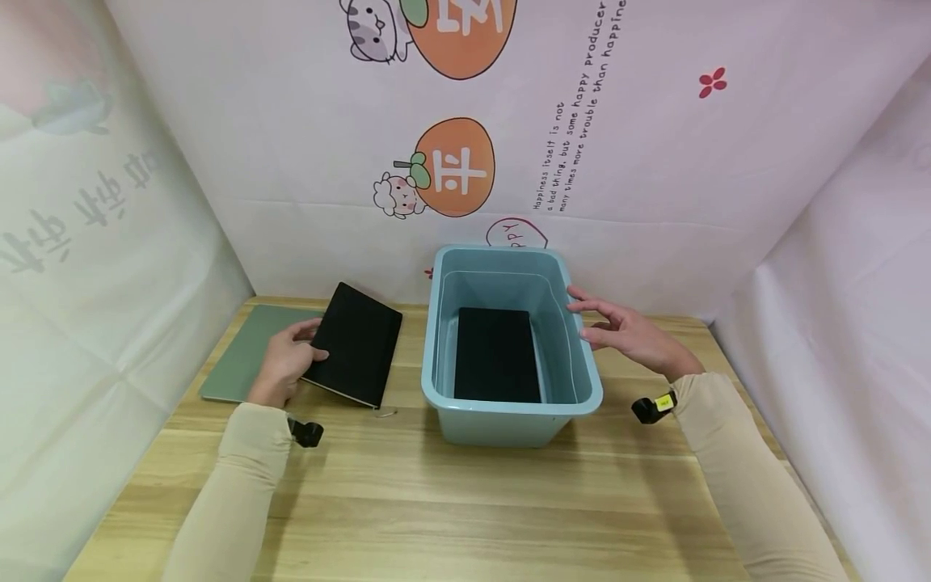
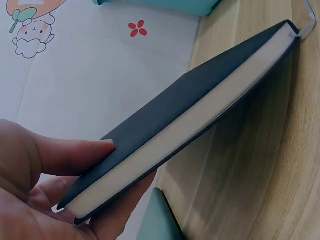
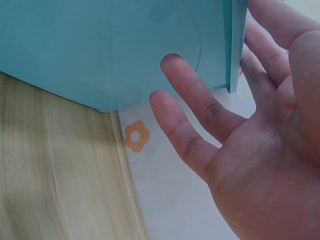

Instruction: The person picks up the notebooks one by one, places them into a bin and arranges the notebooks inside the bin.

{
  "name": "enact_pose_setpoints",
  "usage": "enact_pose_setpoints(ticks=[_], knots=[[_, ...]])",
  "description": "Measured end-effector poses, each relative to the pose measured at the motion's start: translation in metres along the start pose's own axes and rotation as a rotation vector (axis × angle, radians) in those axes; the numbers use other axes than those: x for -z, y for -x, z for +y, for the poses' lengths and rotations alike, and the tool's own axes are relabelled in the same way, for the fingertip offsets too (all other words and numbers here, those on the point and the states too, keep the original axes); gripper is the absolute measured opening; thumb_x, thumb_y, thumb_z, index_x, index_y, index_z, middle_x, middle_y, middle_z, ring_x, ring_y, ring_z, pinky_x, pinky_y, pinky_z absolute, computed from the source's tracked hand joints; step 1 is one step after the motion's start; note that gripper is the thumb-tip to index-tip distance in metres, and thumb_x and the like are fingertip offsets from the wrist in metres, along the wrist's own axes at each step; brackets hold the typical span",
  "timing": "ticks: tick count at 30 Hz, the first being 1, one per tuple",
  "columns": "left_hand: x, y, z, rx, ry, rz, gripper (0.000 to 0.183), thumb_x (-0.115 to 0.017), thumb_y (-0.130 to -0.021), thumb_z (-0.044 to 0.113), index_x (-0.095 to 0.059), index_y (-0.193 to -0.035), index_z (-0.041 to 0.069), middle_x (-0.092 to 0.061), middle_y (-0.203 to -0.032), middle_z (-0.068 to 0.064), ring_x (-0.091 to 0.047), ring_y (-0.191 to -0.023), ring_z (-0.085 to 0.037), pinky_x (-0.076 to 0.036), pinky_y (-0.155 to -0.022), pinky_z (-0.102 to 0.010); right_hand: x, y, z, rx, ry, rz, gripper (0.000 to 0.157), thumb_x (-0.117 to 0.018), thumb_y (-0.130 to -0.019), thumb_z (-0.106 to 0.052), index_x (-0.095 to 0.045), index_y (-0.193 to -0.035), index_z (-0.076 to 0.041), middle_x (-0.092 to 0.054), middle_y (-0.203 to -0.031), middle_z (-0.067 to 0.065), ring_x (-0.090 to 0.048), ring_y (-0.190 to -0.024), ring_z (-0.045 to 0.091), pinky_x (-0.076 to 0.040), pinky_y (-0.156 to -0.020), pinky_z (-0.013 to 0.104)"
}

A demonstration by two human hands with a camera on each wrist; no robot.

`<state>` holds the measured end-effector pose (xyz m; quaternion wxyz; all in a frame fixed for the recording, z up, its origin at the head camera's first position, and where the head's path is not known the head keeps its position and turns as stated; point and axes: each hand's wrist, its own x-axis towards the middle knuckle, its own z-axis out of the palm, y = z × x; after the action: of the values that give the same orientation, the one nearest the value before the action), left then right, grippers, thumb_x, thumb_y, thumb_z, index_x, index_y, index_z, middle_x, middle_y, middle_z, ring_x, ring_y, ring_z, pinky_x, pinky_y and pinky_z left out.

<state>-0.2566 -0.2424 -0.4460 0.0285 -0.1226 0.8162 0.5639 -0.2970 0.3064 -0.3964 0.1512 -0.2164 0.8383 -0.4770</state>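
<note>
My left hand (image 1: 285, 360) pinches a black notebook (image 1: 355, 346) by its left edge, thumb on the cover and fingers underneath. The notebook is tilted, and its cream page edges (image 2: 200, 120) face the left wrist view. A pale ribbon (image 2: 309, 20) trails from its far corner. Beside it stands a light-blue plastic bin (image 1: 487, 424) with another black notebook (image 1: 498, 356) lying flat inside. At the bin's right rim is my right hand (image 1: 629, 333), fingers spread and loosely bent, with fingertips right at the rim.
A flat green notebook-like item (image 1: 243, 356) lies on the wooden table (image 1: 465, 509) at the left, partly hidden by my left hand. Printed white cloth (image 1: 633, 162) hangs behind the table, and more cloth (image 1: 865, 323) stands at both sides.
</note>
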Motion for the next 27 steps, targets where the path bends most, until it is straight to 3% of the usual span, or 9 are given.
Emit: enact_pose_setpoints(ticks=[4,9,15,20,27], knots=[[0.002,0.0,0.0,0.018,0.043,0.035,0.072,-0.061,-0.092,-0.005,-0.04,-0.158,0.016,-0.041,-0.155,-0.019,-0.046,-0.135,-0.036,-0.051,-0.1,-0.034,-0.001,-0.002,0.0,0.001,-0.001,0.002,0.048,-0.063,-0.103,-0.026,-0.051,-0.149,-0.023,-0.018,-0.17,-0.019,-0.064,-0.122,0.002,-0.058,-0.097,0.042],[0.003,-0.001,0.005,0.015,0.127,0.094,0.073,-0.064,-0.089,-0.008,-0.044,-0.156,0.016,-0.043,-0.151,-0.017,-0.055,-0.116,-0.022,-0.054,-0.078,-0.014,0.0,-0.001,0.0,0.006,0.0,0.002,0.049,-0.062,-0.103,-0.026,-0.05,-0.15,-0.021,-0.018,-0.171,-0.019,-0.061,-0.124,0.0,-0.058,-0.096,0.037],[0.006,0.0,0.015,0.043,0.242,0.129,0.075,-0.067,-0.089,-0.008,-0.046,-0.155,0.021,-0.049,-0.138,-0.001,-0.06,-0.095,-0.006,-0.057,-0.075,-0.015,0.0,0.001,0.0,0.002,-0.012,-0.003,0.049,-0.062,-0.103,-0.025,-0.05,-0.15,-0.02,-0.017,-0.171,-0.019,-0.06,-0.125,0.0,-0.059,-0.094,0.031],[0.011,0.003,0.022,0.047,0.341,0.123,0.075,-0.068,-0.09,-0.008,-0.047,-0.154,0.025,-0.049,-0.12,0.013,-0.066,-0.092,-0.007,-0.059,-0.073,-0.018,0.0,0.001,-0.001,0.001,-0.005,0.003,0.049,-0.062,-0.103,-0.025,-0.049,-0.15,-0.019,-0.017,-0.171,-0.019,-0.064,-0.12,0.002,-0.059,-0.093,0.029],[0.012,0.01,0.035,0.029,0.395,0.151,0.073,-0.067,-0.091,-0.007,-0.049,-0.152,0.027,-0.049,-0.116,0.016,-0.064,-0.09,-0.008,-0.059,-0.072,-0.018,0.0,0.001,-0.001,-0.008,0.004,0.007,0.049,-0.062,-0.103,-0.027,-0.049,-0.15,-0.021,-0.017,-0.17,-0.021,-0.063,-0.122,0.002,-0.058,-0.093,0.029]])
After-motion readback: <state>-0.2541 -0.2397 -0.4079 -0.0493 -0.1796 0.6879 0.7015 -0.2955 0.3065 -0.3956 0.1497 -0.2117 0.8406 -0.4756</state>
